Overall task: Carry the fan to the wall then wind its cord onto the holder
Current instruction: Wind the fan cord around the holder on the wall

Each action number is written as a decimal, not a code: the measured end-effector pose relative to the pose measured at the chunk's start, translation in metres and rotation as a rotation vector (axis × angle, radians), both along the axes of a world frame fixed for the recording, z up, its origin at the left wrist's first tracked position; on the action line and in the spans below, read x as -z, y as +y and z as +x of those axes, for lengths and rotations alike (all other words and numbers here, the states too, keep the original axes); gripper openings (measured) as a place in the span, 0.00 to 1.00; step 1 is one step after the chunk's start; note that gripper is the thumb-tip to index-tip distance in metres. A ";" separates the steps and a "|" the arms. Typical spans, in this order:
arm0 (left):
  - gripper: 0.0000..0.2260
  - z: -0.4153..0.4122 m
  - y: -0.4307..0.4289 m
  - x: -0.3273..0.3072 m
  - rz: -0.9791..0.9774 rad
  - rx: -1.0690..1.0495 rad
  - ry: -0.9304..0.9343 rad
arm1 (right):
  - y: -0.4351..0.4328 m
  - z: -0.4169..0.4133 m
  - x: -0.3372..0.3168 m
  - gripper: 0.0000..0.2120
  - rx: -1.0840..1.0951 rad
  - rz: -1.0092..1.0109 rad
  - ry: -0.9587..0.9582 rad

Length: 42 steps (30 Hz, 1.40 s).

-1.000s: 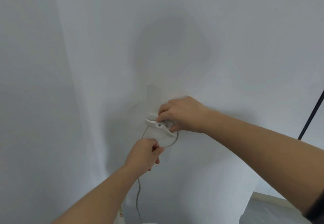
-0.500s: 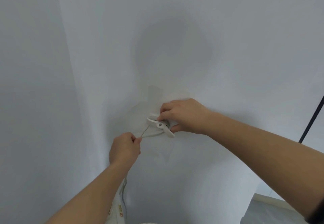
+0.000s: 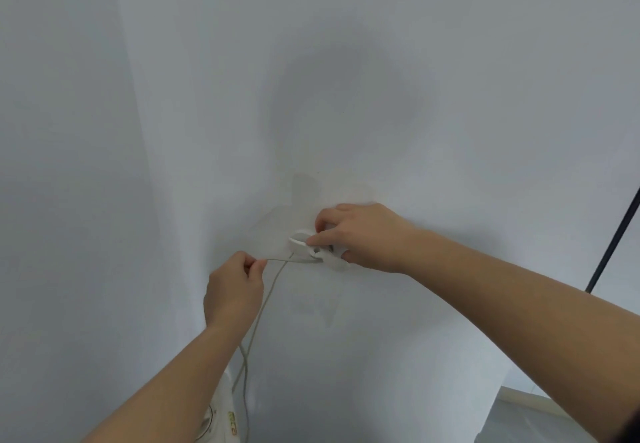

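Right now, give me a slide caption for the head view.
Left hand pinches the cord, which runs straight to the holder gripped by the right hand.

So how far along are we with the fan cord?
Done: the fan stands below the holder at the wall. In hand: the right hand grips the holder while the left hand pinches the cord taut beside it. Left: a long stretch hangs loose down to the fan, not yet wound.
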<state>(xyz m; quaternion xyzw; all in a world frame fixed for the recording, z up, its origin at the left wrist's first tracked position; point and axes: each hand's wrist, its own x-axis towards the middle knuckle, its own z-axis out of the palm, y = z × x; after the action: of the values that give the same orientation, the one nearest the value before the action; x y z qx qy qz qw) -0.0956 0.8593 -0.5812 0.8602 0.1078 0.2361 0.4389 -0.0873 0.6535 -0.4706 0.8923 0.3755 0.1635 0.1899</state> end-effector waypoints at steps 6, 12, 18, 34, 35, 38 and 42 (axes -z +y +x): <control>0.13 0.013 -0.003 -0.002 -0.046 0.013 0.069 | 0.004 -0.004 -0.002 0.24 0.055 0.040 0.084; 0.12 0.017 -0.001 -0.008 -0.020 0.005 0.020 | 0.018 -0.010 0.004 0.18 0.142 0.077 0.098; 0.12 0.020 -0.003 -0.011 -0.087 0.041 -0.029 | 0.019 -0.015 0.006 0.25 0.152 0.100 0.064; 0.08 -0.002 -0.002 -0.019 -0.290 0.316 -0.291 | 0.042 -0.017 0.014 0.14 0.274 0.348 -0.004; 0.09 -0.004 -0.001 -0.019 -0.319 0.324 -0.281 | 0.046 -0.016 0.016 0.16 0.303 0.348 -0.036; 0.10 -0.007 0.006 -0.019 -0.352 0.326 -0.265 | 0.060 -0.014 0.022 0.20 0.366 0.362 -0.117; 0.09 -0.012 0.008 -0.020 -0.406 0.325 -0.261 | 0.069 -0.011 0.030 0.23 0.402 0.419 -0.186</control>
<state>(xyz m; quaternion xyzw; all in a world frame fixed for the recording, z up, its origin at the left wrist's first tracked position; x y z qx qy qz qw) -0.1075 0.8673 -0.5610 0.7232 -0.0436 0.2450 0.6442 -0.0978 0.7228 -0.5010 0.9497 0.1305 0.2773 0.0640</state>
